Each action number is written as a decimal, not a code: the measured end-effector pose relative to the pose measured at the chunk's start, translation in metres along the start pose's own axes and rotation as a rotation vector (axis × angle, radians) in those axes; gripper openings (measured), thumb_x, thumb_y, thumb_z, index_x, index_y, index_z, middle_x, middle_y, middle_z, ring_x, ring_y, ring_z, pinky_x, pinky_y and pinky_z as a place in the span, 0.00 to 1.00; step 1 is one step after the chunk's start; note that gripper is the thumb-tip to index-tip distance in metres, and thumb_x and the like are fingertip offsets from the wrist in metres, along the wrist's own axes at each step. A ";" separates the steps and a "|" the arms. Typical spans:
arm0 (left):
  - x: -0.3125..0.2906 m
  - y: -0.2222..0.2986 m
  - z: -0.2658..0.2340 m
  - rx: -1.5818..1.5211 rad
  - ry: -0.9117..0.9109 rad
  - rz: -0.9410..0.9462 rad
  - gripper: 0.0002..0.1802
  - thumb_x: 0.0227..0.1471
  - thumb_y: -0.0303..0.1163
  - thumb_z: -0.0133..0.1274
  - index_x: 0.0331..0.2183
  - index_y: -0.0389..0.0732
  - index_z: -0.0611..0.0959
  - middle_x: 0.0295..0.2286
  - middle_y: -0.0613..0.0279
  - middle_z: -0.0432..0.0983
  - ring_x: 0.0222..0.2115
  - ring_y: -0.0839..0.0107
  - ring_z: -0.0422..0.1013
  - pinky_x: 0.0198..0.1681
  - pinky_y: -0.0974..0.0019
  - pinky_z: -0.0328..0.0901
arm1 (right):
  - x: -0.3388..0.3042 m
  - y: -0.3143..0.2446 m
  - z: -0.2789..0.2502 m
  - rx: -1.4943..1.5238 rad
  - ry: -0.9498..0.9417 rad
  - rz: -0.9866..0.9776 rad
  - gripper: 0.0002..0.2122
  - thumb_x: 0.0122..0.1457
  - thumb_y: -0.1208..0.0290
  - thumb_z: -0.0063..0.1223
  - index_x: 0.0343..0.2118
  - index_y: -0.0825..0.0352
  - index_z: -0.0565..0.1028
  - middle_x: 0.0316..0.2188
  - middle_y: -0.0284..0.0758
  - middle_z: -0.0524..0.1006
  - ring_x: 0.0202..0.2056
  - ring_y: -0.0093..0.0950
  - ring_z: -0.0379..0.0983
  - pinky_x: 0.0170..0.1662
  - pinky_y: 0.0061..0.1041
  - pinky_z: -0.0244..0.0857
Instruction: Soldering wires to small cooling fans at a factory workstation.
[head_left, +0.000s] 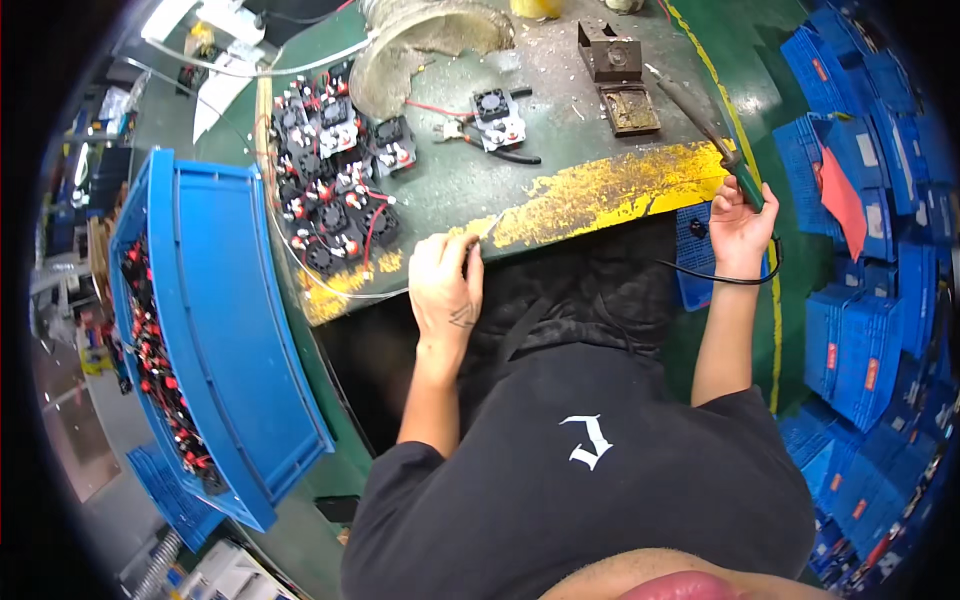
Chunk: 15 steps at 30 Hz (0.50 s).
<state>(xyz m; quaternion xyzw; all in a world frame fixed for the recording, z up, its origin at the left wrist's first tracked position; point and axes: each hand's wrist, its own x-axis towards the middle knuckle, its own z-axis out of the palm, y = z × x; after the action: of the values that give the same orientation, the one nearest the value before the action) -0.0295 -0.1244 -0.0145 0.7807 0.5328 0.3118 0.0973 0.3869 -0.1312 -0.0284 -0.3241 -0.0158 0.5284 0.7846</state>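
Observation:
My right hand (742, 225) grips the green handle of a soldering iron (705, 125) beyond the bench's right front corner. The iron's long metal shaft points up and left, toward two small metal boxes. At the worn yellow front edge of the bench (560, 185) rests my left hand (446, 285), its fingers curled; what they hold, if anything, is hidden. Left of this hand lies a cluster of small black fan units (335, 215) with red and white parts and wires. One fan unit (495, 115) with red and black leads sits apart, farther back.
An open metal box (610, 55) and a shallow dirty tin (630, 108) stand at the back right. A wide dusty duct (430, 50) rests at the back. Left of the bench is a large blue crate (235, 320) holding red-and-black parts. Blue bins (850, 350) are stacked along the right.

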 end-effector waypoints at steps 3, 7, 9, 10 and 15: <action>0.012 0.005 0.000 -0.037 -0.009 -0.026 0.11 0.50 0.22 0.63 0.39 0.38 0.84 0.34 0.54 0.76 0.36 0.53 0.73 0.42 0.56 0.69 | -0.010 0.007 0.006 -0.042 0.025 -0.024 0.21 0.67 0.58 0.49 0.47 0.76 0.74 0.33 0.42 0.76 0.30 0.28 0.70 0.30 0.24 0.66; 0.053 0.008 -0.008 0.001 -0.073 0.070 0.26 0.47 0.26 0.67 0.50 0.37 0.81 0.41 0.49 0.76 0.44 0.50 0.72 0.49 0.55 0.68 | -0.025 0.002 -0.015 0.112 0.020 0.044 0.24 0.67 0.58 0.49 0.55 0.78 0.70 0.34 0.41 0.72 0.31 0.26 0.67 0.30 0.23 0.64; 0.081 0.010 -0.015 0.032 -0.077 0.144 0.35 0.44 0.29 0.70 0.54 0.35 0.77 0.45 0.48 0.74 0.46 0.49 0.70 0.52 0.54 0.66 | -0.040 -0.003 -0.011 0.085 0.055 0.016 0.23 0.67 0.58 0.49 0.55 0.75 0.72 0.33 0.40 0.73 0.30 0.26 0.66 0.29 0.21 0.63; 0.094 0.008 -0.017 0.059 -0.071 0.226 0.44 0.42 0.32 0.72 0.59 0.33 0.72 0.48 0.46 0.73 0.48 0.48 0.69 0.56 0.53 0.65 | -0.047 -0.005 -0.006 0.057 0.053 0.002 0.23 0.68 0.58 0.49 0.55 0.74 0.72 0.33 0.40 0.73 0.30 0.26 0.66 0.28 0.21 0.63; 0.156 -0.031 0.022 0.083 -0.207 0.294 0.66 0.33 0.41 0.77 0.67 0.31 0.59 0.55 0.43 0.69 0.58 0.46 0.63 0.63 0.50 0.59 | -0.049 -0.024 -0.012 -0.034 0.061 -0.066 0.23 0.68 0.57 0.49 0.55 0.73 0.74 0.34 0.42 0.77 0.31 0.27 0.67 0.28 0.21 0.63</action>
<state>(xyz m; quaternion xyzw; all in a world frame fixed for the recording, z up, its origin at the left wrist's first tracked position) -0.0031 0.0317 0.0134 0.8813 0.4127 0.2186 0.0727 0.3891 -0.1842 -0.0098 -0.3528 -0.0117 0.4919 0.7959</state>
